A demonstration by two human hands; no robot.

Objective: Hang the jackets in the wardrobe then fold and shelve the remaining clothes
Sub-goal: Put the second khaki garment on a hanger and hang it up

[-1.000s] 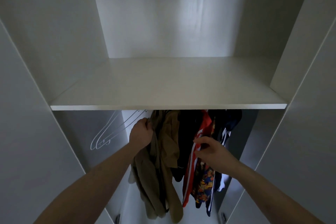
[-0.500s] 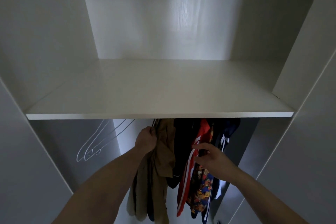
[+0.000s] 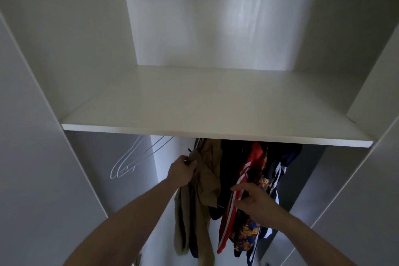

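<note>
No readable text, brand or label anywhere in view. Landmark: white shelf [image 3: 216,106], a flat, smooth, matte board with a thin front edge. All clothes hang just below that edge; the rail is hidden behind it.

Below the shelf, left to right:
- two thin white hangers [image 3: 131,161], wire-like and bare
- tan jacket [image 3: 203,188], soft matte cloth, crumpled folds
- black garment [image 3: 228,175], dark, detail lost in shadow
- red jacket [image 3: 241,196], smooth fabric with white stripes
- patterned garment [image 3: 248,229], blue with an orange/yellow print
- navy jacket [image 3: 278,170] with white stripes

Left hand [image 3: 182,171]: fingers curled, gripping the tan jacket's upper left edge.
Right hand [image 3: 252,200]: thumb and fingers pinch the red jacket's striped edge, well below the shelf.
</note>
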